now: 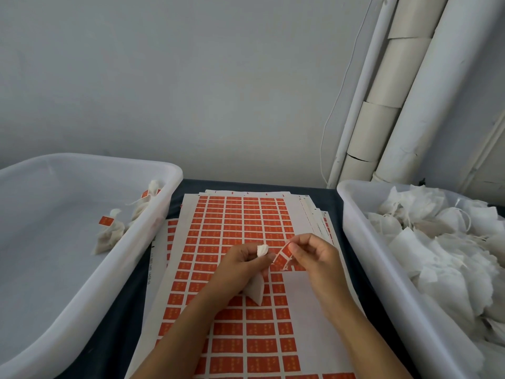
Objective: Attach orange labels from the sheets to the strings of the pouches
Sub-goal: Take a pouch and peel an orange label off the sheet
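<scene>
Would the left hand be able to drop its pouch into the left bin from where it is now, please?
Probably yes. The left hand grips the pouch above the label sheets, and the left bin sits right beside them, open-topped, with nothing between. The right hand, pinching an orange label, is on the far side.

left bin and right bin wall the open sheets

label sheets lie stacked on the table between two tubs: left tub holds few pouches, right tub a heap of pouches.
</scene>
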A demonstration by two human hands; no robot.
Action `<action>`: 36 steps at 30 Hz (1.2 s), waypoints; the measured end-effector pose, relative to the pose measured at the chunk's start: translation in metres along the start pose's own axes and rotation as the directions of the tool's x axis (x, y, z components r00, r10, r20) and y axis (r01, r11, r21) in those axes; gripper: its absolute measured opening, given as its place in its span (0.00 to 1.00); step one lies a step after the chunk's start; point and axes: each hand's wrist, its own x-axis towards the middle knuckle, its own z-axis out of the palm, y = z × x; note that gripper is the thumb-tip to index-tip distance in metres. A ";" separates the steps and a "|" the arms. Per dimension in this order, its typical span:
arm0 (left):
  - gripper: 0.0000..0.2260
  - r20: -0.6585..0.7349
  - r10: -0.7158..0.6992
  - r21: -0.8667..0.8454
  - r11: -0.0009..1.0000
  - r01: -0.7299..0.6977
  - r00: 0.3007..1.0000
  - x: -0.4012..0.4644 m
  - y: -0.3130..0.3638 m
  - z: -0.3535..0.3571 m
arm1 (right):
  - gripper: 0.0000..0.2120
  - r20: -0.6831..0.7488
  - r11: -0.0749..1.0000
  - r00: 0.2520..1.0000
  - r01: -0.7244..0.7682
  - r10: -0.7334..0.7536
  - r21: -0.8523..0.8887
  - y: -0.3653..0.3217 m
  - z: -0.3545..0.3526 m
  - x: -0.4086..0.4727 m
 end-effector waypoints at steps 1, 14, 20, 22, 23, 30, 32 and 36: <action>0.12 -0.005 0.003 0.006 1.000 -0.003 1.000 0.000 0.000 0.000 | 0.02 -0.003 1.000 1.000 0.004 -0.004 -0.010 0.000 -0.001 0.000; 0.12 -0.002 0.010 0.032 0.999 -0.010 1.000 0.001 -0.001 0.002 | 0.01 0.041 0.996 0.998 0.043 -0.040 -0.080 0.001 0.001 0.000; 0.12 0.019 0.024 0.033 0.999 -0.024 1.000 0.000 0.000 0.002 | 0.03 0.077 0.997 0.996 0.044 -0.039 -0.058 0.000 0.006 0.000; 0.12 0.021 0.034 0.051 0.998 -0.035 0.999 0.000 0.000 0.002 | 0.03 0.081 0.997 0.996 0.037 -0.032 -0.070 0.001 0.007 0.001; 0.12 0.021 0.035 0.056 0.998 -0.037 0.999 0.000 0.000 0.002 | 0.03 0.086 0.997 0.996 0.032 -0.027 -0.064 0.001 0.006 0.001; 0.11 0.015 0.023 0.069 0.997 -0.024 1.000 0.002 -0.002 0.002 | 0.04 0.130 0.998 0.991 0.032 -0.026 -0.047 0.001 0.004 0.002; 0.12 0.014 0.020 0.074 0.997 -0.021 1.000 0.002 -0.002 0.002 | 0.04 0.141 0.997 0.989 0.041 -0.033 -0.058 0.001 0.004 0.002; 0.13 0.011 0.023 0.071 0.997 -0.024 1.000 0.002 -0.002 0.002 | 0.04 0.134 0.993 0.990 0.058 -0.044 -0.106 0.001 0.006 0.001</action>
